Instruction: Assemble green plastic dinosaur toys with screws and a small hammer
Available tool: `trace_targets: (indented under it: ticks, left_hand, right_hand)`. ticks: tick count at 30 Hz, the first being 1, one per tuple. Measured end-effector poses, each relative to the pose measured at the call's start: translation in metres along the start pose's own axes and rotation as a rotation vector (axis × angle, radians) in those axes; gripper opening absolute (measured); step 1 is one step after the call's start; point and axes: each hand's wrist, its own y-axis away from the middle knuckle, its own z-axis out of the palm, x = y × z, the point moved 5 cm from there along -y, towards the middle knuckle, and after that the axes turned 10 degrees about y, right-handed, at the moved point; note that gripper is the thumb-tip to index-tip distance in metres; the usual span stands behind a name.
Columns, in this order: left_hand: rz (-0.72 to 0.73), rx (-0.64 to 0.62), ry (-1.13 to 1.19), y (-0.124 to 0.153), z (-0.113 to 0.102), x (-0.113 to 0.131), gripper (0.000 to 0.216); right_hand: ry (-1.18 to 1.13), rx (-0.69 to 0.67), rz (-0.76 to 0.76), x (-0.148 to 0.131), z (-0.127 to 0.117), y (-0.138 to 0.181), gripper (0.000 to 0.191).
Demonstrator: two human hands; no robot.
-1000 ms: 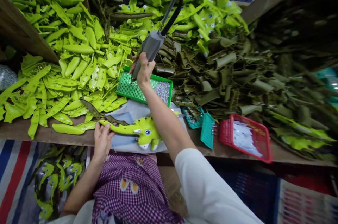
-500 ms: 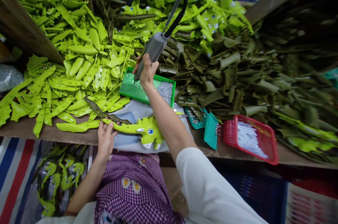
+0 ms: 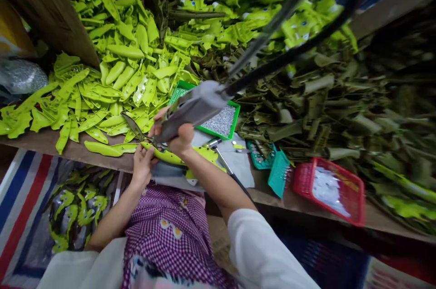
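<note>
My right hand [image 3: 180, 140] is wrapped round a grey electric screwdriver [image 3: 190, 108], slanted with its lower end toward the toy in front of me. A black cable runs up from its top. My left hand [image 3: 143, 162] pinches the neck of a lime-green plastic dinosaur toy [image 3: 166, 156], whose head lies partly hidden under my right forearm. The screwdriver's tip meets the toy close to my left fingers, but the exact contact is hidden. A dark olive wing piece [image 3: 133, 126] sticks up behind my left hand.
Behind the screwdriver stands a green perforated tray [image 3: 237, 119] of small screws. Lime-green parts [image 3: 126, 53] heap at the left, dark olive parts [image 3: 299, 98] at the right. A teal box [image 3: 277, 175] and red basket [image 3: 356, 200] of white pieces sit along the bench edge.
My right hand has brought the screwdriver from over the screw tray down and left to the toy beside my left hand. My left hand keeps its pinch; the whole view has shifted slightly.
</note>
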Motion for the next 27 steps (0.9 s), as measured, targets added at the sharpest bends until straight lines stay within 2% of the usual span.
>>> trace_targets:
  ticks: [2, 4, 12, 18, 23, 27]
  left_hand:
    - [0.006, -0.019, 0.003, 0.000, 0.001, 0.001, 0.043]
    - [0.010, -0.032, 0.007, 0.001, 0.002, 0.001, 0.044]
    - [0.019, -0.039, 0.000, 0.001, 0.000, -0.001, 0.045]
    - [0.037, -0.020, 0.000, 0.001, -0.001, -0.001, 0.046]
    - [0.050, 0.007, 0.027, 0.000, -0.003, -0.003, 0.048]
    - [0.057, -0.014, 0.011, 0.001, -0.002, -0.001, 0.048]
  right_hand:
    - [-0.010, -0.095, 0.018, 0.017, 0.015, 0.006, 0.076]
    - [-0.011, -0.133, -0.003, 0.026, 0.020, 0.005, 0.075]
    - [0.013, -0.080, 0.015, 0.026, 0.020, 0.002, 0.062]
    - [0.123, -0.120, 0.026, 0.036, 0.021, 0.003, 0.049]
    - [0.222, -0.230, -0.028, 0.046, 0.027, 0.003, 0.048]
    - [0.184, -0.119, -0.058, 0.037, 0.025, 0.007, 0.055]
